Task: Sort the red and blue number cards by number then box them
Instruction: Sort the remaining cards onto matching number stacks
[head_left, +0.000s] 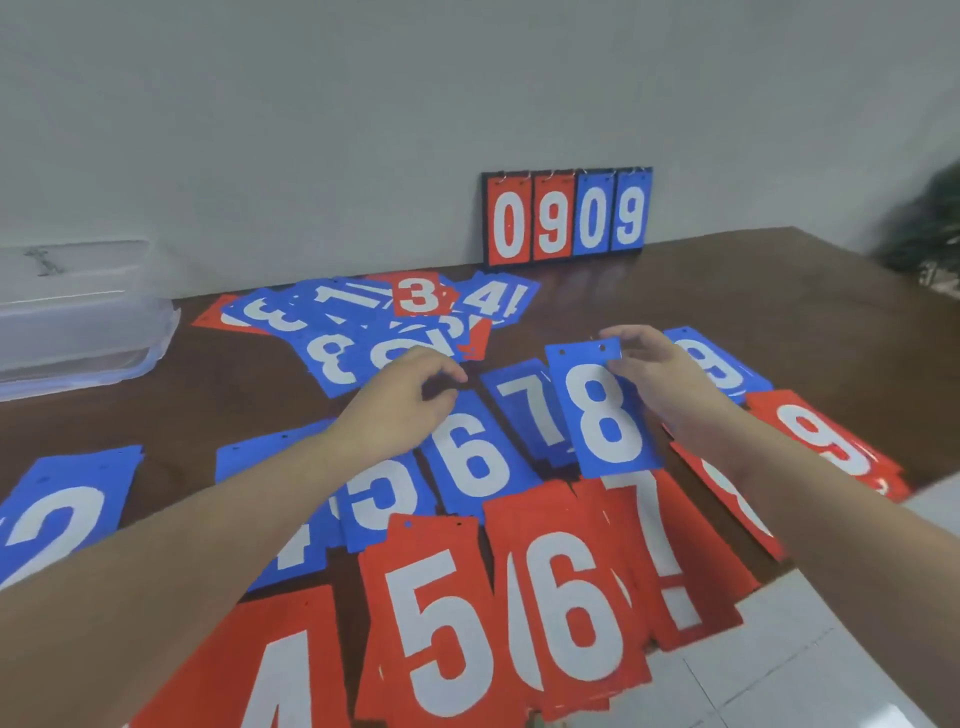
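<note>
Number cards in red and blue are spread over a dark brown table (727, 291), seen from the head camera. A blue 8 card (605, 410) is pinched at its far edge by the right hand (657, 371), its near end lying over the blue 7 pile (530, 410) and the red cards below. The left hand (402, 395) is held over the blue 6 pile (470, 452) with fingers loosely curled and nothing gripped. Blue piles are ranged in a row from left to right: 2 (57, 514), 5 (382, 499), 6, 7, and a blue 9 (719, 366) at far right. Nearer, red piles are laid: 4 (270, 670), 5 (441, 623), 6 (571, 603), 7 (670, 551), and 9 (826, 441) to the right. An unsorted heap (374, 322) of mixed cards is seen farther back. A flip scoreboard (566, 215) reading 0909 is propped against the wall. A clear plastic box (78, 322) is placed at the far left.
</note>
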